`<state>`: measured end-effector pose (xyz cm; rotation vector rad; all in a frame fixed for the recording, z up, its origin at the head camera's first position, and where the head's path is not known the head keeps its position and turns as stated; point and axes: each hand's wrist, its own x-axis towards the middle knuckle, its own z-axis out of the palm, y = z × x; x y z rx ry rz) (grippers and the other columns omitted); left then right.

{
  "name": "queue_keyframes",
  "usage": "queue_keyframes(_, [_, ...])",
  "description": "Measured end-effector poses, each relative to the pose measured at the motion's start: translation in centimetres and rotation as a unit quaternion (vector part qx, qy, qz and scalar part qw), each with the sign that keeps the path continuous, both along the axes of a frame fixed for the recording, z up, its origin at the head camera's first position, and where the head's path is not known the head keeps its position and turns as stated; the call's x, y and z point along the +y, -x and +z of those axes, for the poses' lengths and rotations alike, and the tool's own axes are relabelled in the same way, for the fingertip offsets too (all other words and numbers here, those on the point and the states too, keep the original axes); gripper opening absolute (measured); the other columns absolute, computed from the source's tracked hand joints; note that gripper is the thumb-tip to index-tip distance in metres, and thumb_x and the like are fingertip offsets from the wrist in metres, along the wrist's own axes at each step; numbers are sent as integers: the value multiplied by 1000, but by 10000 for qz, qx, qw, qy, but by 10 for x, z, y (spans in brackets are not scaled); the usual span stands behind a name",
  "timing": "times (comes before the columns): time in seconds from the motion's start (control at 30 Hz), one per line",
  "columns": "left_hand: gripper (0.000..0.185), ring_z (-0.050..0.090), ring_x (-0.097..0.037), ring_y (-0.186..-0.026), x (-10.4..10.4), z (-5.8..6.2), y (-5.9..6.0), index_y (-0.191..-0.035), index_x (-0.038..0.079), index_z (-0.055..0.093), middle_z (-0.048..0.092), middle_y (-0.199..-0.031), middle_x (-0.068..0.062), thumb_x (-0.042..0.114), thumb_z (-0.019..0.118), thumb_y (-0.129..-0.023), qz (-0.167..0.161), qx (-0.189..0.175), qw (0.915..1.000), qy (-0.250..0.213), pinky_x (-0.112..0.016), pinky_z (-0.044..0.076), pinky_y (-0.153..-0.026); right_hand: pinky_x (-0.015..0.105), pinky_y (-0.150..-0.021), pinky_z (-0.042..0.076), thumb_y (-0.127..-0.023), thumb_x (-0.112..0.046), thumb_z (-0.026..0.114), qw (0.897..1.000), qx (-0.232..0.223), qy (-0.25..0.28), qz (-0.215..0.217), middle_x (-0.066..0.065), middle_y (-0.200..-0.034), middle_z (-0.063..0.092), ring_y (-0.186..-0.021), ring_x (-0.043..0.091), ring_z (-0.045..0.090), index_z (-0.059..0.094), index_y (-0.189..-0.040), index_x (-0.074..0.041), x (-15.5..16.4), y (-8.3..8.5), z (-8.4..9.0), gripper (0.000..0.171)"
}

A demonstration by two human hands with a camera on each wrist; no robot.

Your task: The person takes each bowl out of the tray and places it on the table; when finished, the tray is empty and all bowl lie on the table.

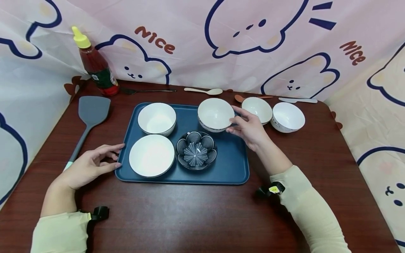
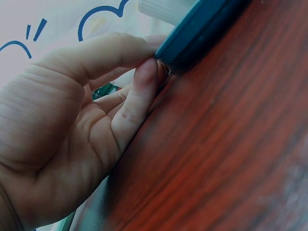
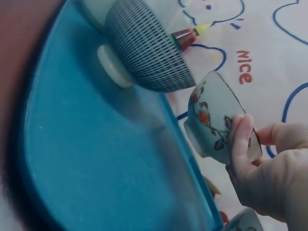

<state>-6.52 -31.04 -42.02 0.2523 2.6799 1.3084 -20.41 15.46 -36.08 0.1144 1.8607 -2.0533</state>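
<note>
A white bowl with a floral outside is held at its right side by my right hand. In the right wrist view, the fingers and thumb pinch that floral bowl by its rim, and it is tilted there. It hangs over the back right part of the blue tray. My left hand holds the tray's left edge. The left wrist view has its thumb and fingers at the tray rim. On the tray stand two white bowls and a dark flower-shaped bowl.
Two more bowls stand right of the tray. Along the back lie a fork, a white spoon, a wooden spoon and a white knife. A sauce bottle and a grey spatula are at left.
</note>
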Motion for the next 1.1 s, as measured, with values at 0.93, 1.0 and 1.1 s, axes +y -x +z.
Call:
queue_keyframes(0.93, [55,53,-1,-98,1,1,-1,-145,14,53,58,-115,-2,16,71,-93,34,-56,10000,6,-12,48,-75,23,-71,59,-97,-9,64,9995,-103,73,278,5,-100,65,-70,13,70,30,-157,-9,106,-50,26,69])
queue_keyframes(1.0, [55,53,-1,-98,1,1,-1,-145,14,52,58,-117,-4,18,71,-94,9,-63,10000,38,-12,48,-75,24,-71,59,-98,-8,63,9995,-87,56,293,4,-100,66,-70,14,70,31,-156,-9,115,-51,22,67])
queue_keyframes(1.1, [55,53,-1,-98,1,2,-2,-146,15,52,58,-117,-4,20,71,-94,11,-77,9999,82,-12,48,-75,24,-70,59,-98,-4,60,9994,-43,84,344,4,-101,67,-71,14,70,37,-153,-9,127,-50,16,59])
